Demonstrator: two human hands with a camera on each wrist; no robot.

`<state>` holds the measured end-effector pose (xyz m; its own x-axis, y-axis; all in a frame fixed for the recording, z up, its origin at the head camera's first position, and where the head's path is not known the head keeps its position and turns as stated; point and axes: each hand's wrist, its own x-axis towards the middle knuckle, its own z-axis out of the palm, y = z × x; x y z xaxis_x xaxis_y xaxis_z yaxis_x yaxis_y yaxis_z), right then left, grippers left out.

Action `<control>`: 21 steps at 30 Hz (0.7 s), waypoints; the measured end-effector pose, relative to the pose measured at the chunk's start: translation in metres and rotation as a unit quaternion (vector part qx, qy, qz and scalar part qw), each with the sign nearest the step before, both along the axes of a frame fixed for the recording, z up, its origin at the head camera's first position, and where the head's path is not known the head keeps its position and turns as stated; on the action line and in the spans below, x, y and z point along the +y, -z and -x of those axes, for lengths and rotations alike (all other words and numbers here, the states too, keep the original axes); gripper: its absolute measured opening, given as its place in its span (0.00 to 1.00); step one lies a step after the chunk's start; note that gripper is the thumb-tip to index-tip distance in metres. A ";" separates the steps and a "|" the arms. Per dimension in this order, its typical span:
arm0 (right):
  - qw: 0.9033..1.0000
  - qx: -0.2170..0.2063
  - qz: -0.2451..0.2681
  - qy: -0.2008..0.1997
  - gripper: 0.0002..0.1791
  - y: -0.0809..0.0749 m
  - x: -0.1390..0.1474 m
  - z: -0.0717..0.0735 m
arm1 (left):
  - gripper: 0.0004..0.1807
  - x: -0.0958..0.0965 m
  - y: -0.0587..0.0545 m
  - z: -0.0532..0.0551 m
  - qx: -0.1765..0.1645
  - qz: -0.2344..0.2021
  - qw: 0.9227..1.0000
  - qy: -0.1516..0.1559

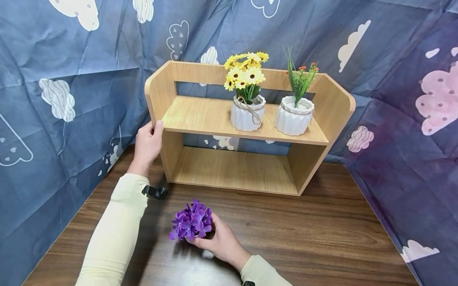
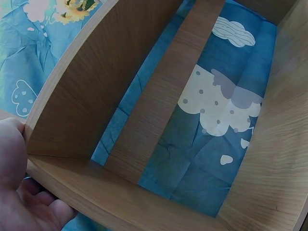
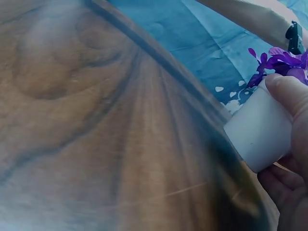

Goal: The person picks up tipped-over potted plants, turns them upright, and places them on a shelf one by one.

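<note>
My left hand (image 1: 148, 143) grips the left side panel of a light wooden two-tier shelf (image 1: 229, 169). In the left wrist view, the thumb lies on the near side of the panel's edge and the fingers (image 2: 45, 204) curl behind it. My right hand (image 1: 223, 240) holds a small white pot (image 3: 262, 127) of purple flowers (image 1: 191, 220) over the table in front of the shelf. The thumb is at the pot's rim and the fingers wrap low around its side; from the head, the blossoms hide most of the pot.
On the upper tier stand a white pot of yellow flowers (image 1: 247, 113) and, to its right, a white pot with grass and red blooms (image 1: 294, 117). The dark wooden table (image 1: 322, 234) is bordered by blue cloud-print cloth (image 1: 103, 91) at the back and sides.
</note>
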<state>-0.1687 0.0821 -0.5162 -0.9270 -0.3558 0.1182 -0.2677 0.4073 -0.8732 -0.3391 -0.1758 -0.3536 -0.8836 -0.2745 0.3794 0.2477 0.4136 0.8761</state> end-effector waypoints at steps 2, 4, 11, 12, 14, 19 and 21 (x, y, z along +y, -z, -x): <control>1.000 0.005 -0.002 0.000 0.44 -0.004 0.002 0.003 | 0.27 0.000 0.000 0.000 0.000 0.000 1.000 0.001; 1.000 0.011 -0.002 -0.002 0.44 -0.008 0.004 0.006 | 0.27 0.000 0.000 0.000 -0.001 -0.001 1.000 0.001; 0.999 0.032 0.015 -0.014 0.39 -0.020 0.007 0.016 | 0.28 -0.001 0.000 -0.002 -0.008 -0.004 1.000 0.000; 0.999 0.036 0.016 -0.014 0.38 -0.023 0.006 0.018 | 0.28 -0.001 0.000 -0.002 -0.008 -0.004 1.000 0.001; 0.999 0.043 0.014 -0.013 0.38 -0.030 0.006 0.021 | 0.29 -0.001 0.000 -0.002 -0.007 -0.003 1.000 0.001; 0.999 0.045 0.002 0.002 0.37 -0.052 0.004 0.028 | 0.28 0.000 0.000 -0.002 0.001 0.001 1.000 -0.003; 0.999 0.048 0.002 0.004 0.37 -0.062 0.004 0.031 | 0.28 0.001 0.000 -0.002 0.003 0.002 1.000 -0.005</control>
